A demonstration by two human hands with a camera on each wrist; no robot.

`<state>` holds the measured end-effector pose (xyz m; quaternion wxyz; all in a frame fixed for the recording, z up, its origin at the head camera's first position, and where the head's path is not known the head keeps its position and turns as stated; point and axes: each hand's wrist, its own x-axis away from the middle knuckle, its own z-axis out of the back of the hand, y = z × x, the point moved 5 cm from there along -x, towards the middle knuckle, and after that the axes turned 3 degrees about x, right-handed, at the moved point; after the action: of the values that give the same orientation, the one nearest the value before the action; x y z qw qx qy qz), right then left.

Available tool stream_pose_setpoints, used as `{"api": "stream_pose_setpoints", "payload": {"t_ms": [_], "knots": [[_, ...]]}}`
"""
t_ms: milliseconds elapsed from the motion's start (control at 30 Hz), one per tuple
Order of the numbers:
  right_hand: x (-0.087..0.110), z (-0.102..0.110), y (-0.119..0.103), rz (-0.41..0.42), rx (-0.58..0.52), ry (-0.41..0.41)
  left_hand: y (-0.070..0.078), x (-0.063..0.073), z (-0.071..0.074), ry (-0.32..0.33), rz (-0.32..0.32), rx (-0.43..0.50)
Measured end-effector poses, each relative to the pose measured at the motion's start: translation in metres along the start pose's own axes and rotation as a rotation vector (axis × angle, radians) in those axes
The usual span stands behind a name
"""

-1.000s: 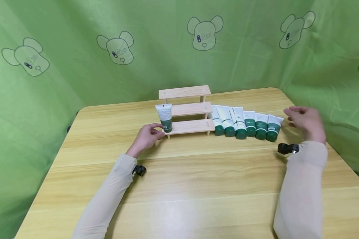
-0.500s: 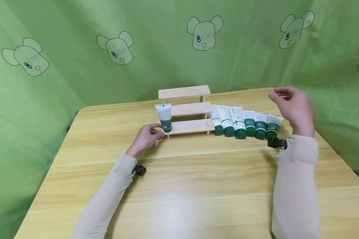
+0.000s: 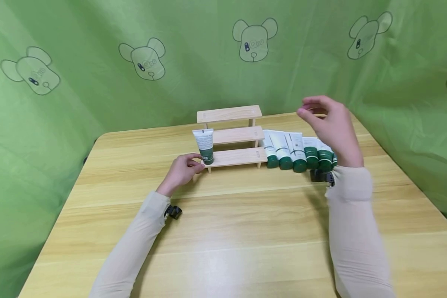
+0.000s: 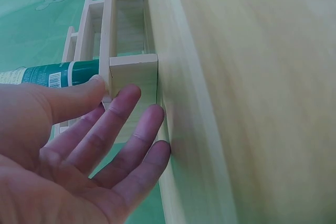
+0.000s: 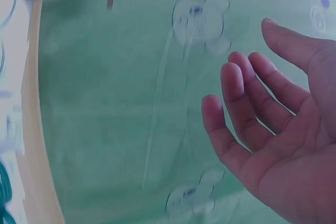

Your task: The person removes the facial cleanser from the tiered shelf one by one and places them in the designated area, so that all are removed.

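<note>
A white-and-green squeeze tube (image 3: 205, 147) stands cap down on the left end of the lowest step of a three-tier wooden display stand (image 3: 238, 157). My left hand (image 3: 182, 169) is at that end of the stand, its thumb touching the board's corner just beside the tube's green cap; in the left wrist view the other fingers (image 4: 149, 121) spread loosely beside the stand's leg. My right hand (image 3: 333, 128) hangs in the air above the row of lying tubes (image 3: 298, 153), fingers loosely bent, holding nothing. It hides the rightmost tube in part.
The row of several white-and-green tubes lies fanned on the wooden table (image 3: 223, 231), right of the stand, caps toward me. A green curtain (image 3: 193, 74) with bear-head prints hangs close behind the table and along both sides.
My right hand has risen from the right of the tube row and moved left over it, now covering part of the rightmost tubes. My left hand, the stand and the standing tube stay put.
</note>
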<state>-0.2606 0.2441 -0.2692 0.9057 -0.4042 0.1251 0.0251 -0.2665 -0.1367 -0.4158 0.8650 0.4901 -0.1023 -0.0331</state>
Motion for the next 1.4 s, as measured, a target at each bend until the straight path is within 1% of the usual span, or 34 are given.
{"api": "stream_pose_setpoints", "payload": {"t_ms": [167,267,433,533,633,767,900,1233,1400], "knots": [[0.002,-0.024,-0.029,0.091,-0.04,-0.054,0.001,0.001,0.003,0.0,0.013,0.018],[0.002,-0.04,-0.042,0.142,-0.054,-0.093,0.0,0.002,0.004,0.001,0.02,0.019],[-0.001,-0.065,-0.052,0.194,-0.079,-0.128,-0.001,0.001,0.003,-0.006,0.014,0.024],[-0.003,-0.081,-0.056,0.208,-0.114,-0.169,-0.003,0.001,0.002,-0.004,0.015,0.023],[-0.004,-0.1,-0.061,0.219,-0.14,-0.226,-0.003,0.001,0.002,0.003,0.013,0.02],[-0.003,-0.126,-0.066,0.219,-0.135,-0.3,-0.003,0.0,0.001,0.0,0.01,0.02],[-0.001,-0.146,-0.069,0.203,-0.129,-0.352,-0.004,0.0,0.0,-0.007,0.021,0.025],[0.004,-0.185,-0.076,0.175,-0.158,-0.422,-0.002,0.0,0.001,-0.006,0.011,0.018],[0.006,-0.197,-0.077,0.155,-0.175,-0.436,0.0,0.001,0.001,-0.013,0.006,0.005]]}}
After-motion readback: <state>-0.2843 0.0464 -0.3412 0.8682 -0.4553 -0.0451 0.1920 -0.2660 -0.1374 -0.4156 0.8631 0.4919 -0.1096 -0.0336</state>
